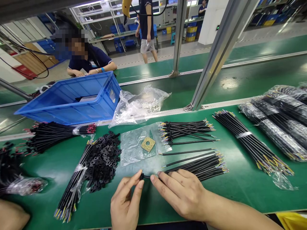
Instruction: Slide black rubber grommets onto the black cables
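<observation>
Between thumb and forefinger, my left hand (127,201) pinches a small black plastic piece (141,176). A short black cable (147,177) runs from that piece toward my right hand (183,191), whose fingers close over it. Most of this cable is hidden under the right hand. Beyond that hand lies a stack of black cables (203,169) with stripped, coloured wire ends. Left of my hands is a heap of flat black plastic pieces (103,159). Behind my hands, a clear plastic bag (129,150) lies under a yellowish square plate (148,144) with a hole.
Cables with black pieces on their ends (189,129) lie behind. Tied cable bundles (249,140) and wrapped bundles (275,121) sit on the right. A blue bin (72,108) and metal post (213,51) stand at the back. A person (93,64) sits opposite; another's arm (11,215) shows at left.
</observation>
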Motion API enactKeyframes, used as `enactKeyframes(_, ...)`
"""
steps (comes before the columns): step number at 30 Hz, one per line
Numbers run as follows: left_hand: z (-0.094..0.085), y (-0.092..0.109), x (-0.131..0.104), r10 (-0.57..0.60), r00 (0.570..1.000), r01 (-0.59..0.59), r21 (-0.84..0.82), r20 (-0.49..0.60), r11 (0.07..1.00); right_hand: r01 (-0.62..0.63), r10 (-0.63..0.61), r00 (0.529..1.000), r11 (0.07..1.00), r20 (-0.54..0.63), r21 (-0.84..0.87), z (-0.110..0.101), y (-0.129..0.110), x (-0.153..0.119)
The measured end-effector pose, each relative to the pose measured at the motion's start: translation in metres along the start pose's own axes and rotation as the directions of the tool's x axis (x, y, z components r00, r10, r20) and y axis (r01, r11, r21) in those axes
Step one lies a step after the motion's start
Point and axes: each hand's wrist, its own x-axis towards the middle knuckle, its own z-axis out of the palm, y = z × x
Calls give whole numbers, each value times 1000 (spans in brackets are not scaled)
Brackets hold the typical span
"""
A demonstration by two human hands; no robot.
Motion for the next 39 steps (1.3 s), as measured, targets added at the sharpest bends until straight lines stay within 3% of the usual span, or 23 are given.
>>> enactKeyframes(3, 5, -4, -2, -152, 988, 156, -173, 35, 972, -17, 18, 999, 1000, -30, 10, 0, 2, -1)
enactKeyframes(6, 10, -10, -2, -329, 942, 327, -387, 63, 862, -6, 9, 996, 1000, -84, 27, 0, 3, 0)
enactKeyframes(10, 7, -20, 1, -366, 907, 420, -432, 208, 798, -1, 10, 991, 998, -135, 62, 1, 4, 2)
enactKeyframes(13, -2, -21, 4, -251, 935, 332, -366, 252, 870, -36, 51, 993, 990, -107, 137, 1, 3, 3)
enactKeyframes(18, -12, -3, 13, 72, 974, -18, -246, 213, 969, -136, 149, 988, 950, -25, 281, 4, 0, 3)
enactKeyframes(22, -12, 9, 20, 300, 929, -274, -143, 216, 951, -185, 175, 983, 922, 60, 340, 8, -2, 0)
enactKeyframes(25, -10, 11, 22, 394, 884, -376, -117, 252, 919, -207, 170, 977, 905, 132, 371, 11, -3, -3)
enactKeyframes(30, -7, 13, 22, 422, 864, -404, -123, 274, 907, -235, 172, 968, 874, 183, 425, 15, -2, -6)
enactKeyframes(36, -2, 16, 18, 303, 932, -271, -173, 197, 947, -201, 181, 980, 873, 89, 444, 12, 5, -1)
enactKeyframes(39, 1, 18, 16, 280, 944, -243, -206, 176, 948, -199, 190, 980, 883, 63, 425, 10, 5, -1)
